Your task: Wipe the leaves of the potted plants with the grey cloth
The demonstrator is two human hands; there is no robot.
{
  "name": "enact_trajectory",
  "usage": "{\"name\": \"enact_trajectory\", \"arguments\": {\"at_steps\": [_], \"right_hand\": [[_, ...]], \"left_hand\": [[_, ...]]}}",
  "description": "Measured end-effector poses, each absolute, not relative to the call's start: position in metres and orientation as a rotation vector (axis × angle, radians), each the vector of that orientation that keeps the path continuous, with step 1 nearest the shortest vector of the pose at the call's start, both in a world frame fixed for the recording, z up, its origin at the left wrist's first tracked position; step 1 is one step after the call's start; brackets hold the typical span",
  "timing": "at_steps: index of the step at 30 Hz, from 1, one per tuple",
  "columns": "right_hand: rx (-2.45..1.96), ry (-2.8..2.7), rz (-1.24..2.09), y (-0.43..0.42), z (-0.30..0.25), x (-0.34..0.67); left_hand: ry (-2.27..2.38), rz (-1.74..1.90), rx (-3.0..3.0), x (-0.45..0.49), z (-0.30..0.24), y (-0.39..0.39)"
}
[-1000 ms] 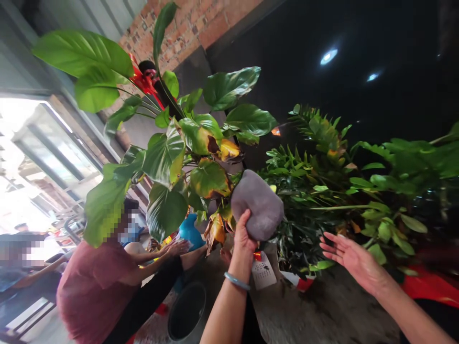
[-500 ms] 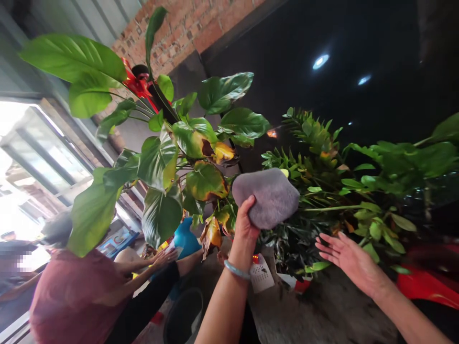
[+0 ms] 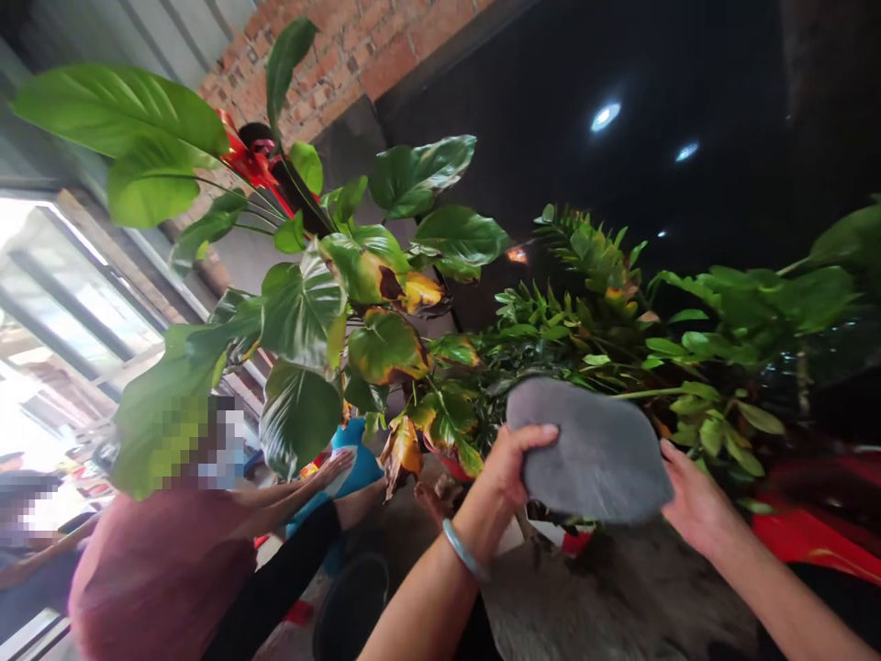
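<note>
A rounded, flat grey plush pad (image 3: 592, 450) is held up in front of me between both hands; its exact kind does not show. My left hand (image 3: 516, 464), with a pale bangle on the wrist, grips its left end, thumb across the near face and fingers hidden behind. At the right end, my right hand (image 3: 692, 496) pinches the rim, most of its fingers out of sight behind the pad. Leafy green plants (image 3: 661, 367) stand just beyond the pad.
A large potted plant (image 3: 303, 303) with yellowed, browned leaves spreads at left centre. A person in a pink shirt (image 3: 165, 569) sits at left, hands near a blue object (image 3: 358, 459). A dark bucket (image 3: 351, 606) stands below. Something red and glossy (image 3: 819, 523) is at right.
My left hand has brought the pad down and to the right. My right hand, open and apart before, now takes hold of the pad's right end.
</note>
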State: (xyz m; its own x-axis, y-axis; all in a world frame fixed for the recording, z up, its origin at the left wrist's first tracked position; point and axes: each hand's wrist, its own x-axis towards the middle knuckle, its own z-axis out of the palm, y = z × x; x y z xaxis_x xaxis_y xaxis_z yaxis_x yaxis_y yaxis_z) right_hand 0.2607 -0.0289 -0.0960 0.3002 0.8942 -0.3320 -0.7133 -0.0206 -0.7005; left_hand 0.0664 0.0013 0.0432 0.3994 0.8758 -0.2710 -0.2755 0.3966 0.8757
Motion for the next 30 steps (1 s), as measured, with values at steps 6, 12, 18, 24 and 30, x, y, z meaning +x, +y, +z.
{"name": "enact_trajectory", "arguments": {"at_steps": [6,12,18,24,30], "right_hand": [[-0.861,-0.136,1.367,-0.03,-0.08,0.25],[-1.02,-0.12,1.391,-0.03,-0.091,0.259],[-1.027,-0.122,1.324,-0.031,-0.087,0.259],[-0.937,-0.168,1.321,-0.029,-0.084,0.251],[-0.986,-0.181,1.383,-0.032,-0.09,0.259]], "left_hand": [[0.84,1.277,0.868,0.082,0.057,0.034],[1.14,0.693,0.932,0.06,-0.003,-0.011],[0.899,0.931,0.988,0.047,0.05,0.006],[0.953,1.162,0.889,0.064,0.041,0.027],[1.11,0.622,1.064,0.039,-0.013,-0.022]]}}
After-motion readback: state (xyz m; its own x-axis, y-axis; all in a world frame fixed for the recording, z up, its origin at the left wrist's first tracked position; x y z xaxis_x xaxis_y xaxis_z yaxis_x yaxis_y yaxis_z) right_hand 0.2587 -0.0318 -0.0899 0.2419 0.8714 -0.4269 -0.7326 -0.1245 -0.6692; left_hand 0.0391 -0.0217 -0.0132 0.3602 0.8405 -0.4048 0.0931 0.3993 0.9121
